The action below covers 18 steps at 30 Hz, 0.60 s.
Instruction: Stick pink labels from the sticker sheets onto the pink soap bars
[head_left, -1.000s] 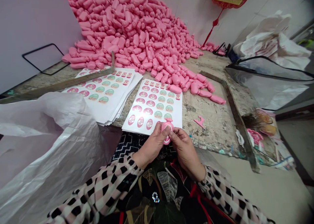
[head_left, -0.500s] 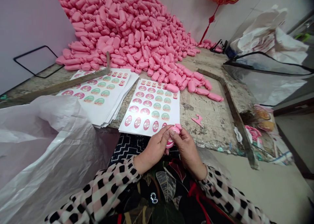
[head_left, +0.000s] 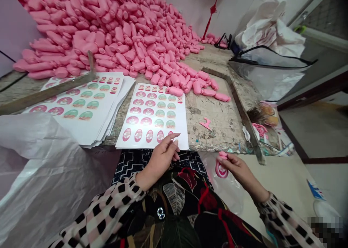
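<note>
My right hand (head_left: pixel 235 168) grips a small pink plastic bottle (head_left: pixel 221 170) by its neck, off the table's front edge at the right. A darker pink oval sticker shows on the bottle's side. My left hand (head_left: pixel 163 154) is empty, its fingers loosely stretched and apart, over the lower right corner of a sticker sheet (head_left: pixel 181 132). Rows of pink and green labels cover that sheet, with pink ovals along its bottom row. Part of this row is hidden behind my fingers.
A large heap of pink bottles (head_left: pixel 122 34) fills the back of the table. More sticker sheets (head_left: pixel 103 114) lie left under a wooden strip (head_left: pixel 49 92). A pink plastic piece (head_left: pixel 206 123), a wooden bar (head_left: pixel 244 117) and clear bag (head_left: pixel 266 74) are right; a white sack (head_left: pixel 54 175) stands front left.
My hands have parted. The right one has carried the labelled bottle right and down, while the left has let go of it and moved left. The whole view has shifted too.
</note>
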{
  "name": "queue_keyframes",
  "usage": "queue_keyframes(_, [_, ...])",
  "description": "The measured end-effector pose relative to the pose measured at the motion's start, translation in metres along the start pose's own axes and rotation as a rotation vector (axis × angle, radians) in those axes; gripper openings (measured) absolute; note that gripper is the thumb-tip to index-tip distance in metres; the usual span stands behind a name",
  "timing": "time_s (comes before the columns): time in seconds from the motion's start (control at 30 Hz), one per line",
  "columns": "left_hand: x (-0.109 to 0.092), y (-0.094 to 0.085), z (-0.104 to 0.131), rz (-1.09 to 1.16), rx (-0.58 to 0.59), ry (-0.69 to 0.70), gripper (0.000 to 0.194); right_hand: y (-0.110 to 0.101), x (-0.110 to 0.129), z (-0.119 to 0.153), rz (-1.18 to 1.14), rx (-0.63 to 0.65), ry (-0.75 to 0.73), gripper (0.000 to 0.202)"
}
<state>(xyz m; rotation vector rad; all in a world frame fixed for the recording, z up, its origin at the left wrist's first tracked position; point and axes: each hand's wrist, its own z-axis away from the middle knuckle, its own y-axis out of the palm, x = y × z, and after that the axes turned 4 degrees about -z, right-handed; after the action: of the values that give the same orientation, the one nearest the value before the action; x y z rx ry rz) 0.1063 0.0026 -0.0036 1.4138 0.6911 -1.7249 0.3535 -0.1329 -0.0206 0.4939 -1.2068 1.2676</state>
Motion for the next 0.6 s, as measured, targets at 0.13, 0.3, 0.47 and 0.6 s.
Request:
queue_keyframes(0.13, [0.002,0.002,-0.001,-0.012,0.017,-0.01,0.038,-0.017,-0.053,0.011,0.488,-0.011,0.149,0.045])
queue_keyframes(0.3, [0.002,0.001,0.0,0.008,0.004,-0.022,0.038,-0.023,-0.089,0.011,0.963,0.108,0.313,0.044])
queue_keyframes(0.47, [0.0,0.001,0.001,0.004,-0.042,-0.017,0.038,-0.004,-0.032,-0.011,0.487,0.329,0.137,0.024])
queue_keyframes(0.6, [-0.001,-0.003,0.0,0.013,-0.143,0.037,0.037,0.019,0.051,-0.037,0.07,0.386,-0.093,0.027])
